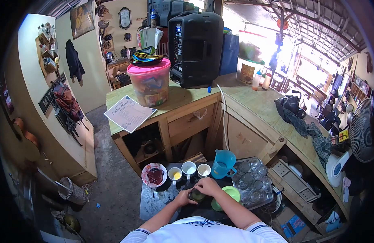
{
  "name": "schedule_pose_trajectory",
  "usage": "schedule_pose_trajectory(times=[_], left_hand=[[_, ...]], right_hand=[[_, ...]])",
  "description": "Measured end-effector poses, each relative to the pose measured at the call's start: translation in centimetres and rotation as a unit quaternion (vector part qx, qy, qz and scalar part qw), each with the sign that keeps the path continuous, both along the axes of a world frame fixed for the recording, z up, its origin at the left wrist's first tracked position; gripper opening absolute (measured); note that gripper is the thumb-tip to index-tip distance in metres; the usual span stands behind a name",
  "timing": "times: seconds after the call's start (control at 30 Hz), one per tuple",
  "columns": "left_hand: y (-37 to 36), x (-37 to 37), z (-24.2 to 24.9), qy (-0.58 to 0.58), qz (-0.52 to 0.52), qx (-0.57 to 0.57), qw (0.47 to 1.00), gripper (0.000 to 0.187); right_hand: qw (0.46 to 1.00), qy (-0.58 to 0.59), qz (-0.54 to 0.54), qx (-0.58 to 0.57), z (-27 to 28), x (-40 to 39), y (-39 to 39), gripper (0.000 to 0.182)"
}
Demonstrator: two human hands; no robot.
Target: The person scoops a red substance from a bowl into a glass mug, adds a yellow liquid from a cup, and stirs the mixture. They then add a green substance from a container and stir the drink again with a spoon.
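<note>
My left hand [183, 198] is closed around the side of a small dark glass [198, 196]. Over the top of that glass my right hand [208, 186] has its fingers bent at the rim; what is inside is hard to make out. Just beyond my hands stand a white mug with yellow contents [174, 181], a second white mug [189, 175] with something white in it, and a third mug [203, 175] with pale contents. Under my right forearm is a light green round container or lid [231, 194]. A patterned plate [144, 175] holds a dark red piece [155, 176].
A blue pitcher [223, 164] stands by a tray [266, 199] of several upturned glasses [253, 178]. Behind, the wooden counter [187, 103] carries a pink-lidded bucket [148, 83], a menu sheet [129, 113] and a black speaker [197, 48]. A fan [362, 129] is far right.
</note>
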State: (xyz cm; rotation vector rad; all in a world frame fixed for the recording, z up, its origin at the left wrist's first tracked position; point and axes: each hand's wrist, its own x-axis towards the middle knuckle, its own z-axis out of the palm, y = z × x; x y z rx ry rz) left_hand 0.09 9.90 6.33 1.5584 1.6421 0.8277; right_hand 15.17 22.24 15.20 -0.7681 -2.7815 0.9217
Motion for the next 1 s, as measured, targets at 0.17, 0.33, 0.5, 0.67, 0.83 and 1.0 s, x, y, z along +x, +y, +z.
schedule_pose_trajectory(times=[0.17, 0.33, 0.5, 0.67, 0.83, 1.0], left_hand=[[0.0, 0.0, -0.9, -0.010, 0.007, -0.012, 1.000, 0.086], [0.1, 0.0, -1.3, -0.009, 0.019, -0.002, 1.000, 0.086], [0.2, 0.0, -0.6, -0.016, 0.013, -0.011, 1.000, 0.078], [0.6, 0.0, 0.1, 0.020, 0.005, -0.067, 0.998, 0.074], [1.2, -0.2, -0.7, 0.050, 0.004, -0.090, 0.995, 0.075], [1.0, 0.0, -0.8, 0.042, 0.009, -0.079, 0.996, 0.071]], right_hand=[[0.999, -0.047, 0.004, -0.013, 0.3, -0.1, -0.2, 0.022], [0.999, -0.041, 0.011, -0.004, 0.2, 0.0, -0.1, 0.022], [1.000, 0.004, -0.014, 0.009, -0.2, -0.1, -0.2, 0.020], [0.999, 0.024, -0.028, -0.013, 0.0, -0.3, -0.6, 0.021], [0.999, -0.004, -0.002, 0.033, -0.1, -0.4, -0.6, 0.021], [0.997, -0.043, 0.001, 0.062, 0.2, -0.3, -0.7, 0.021]])
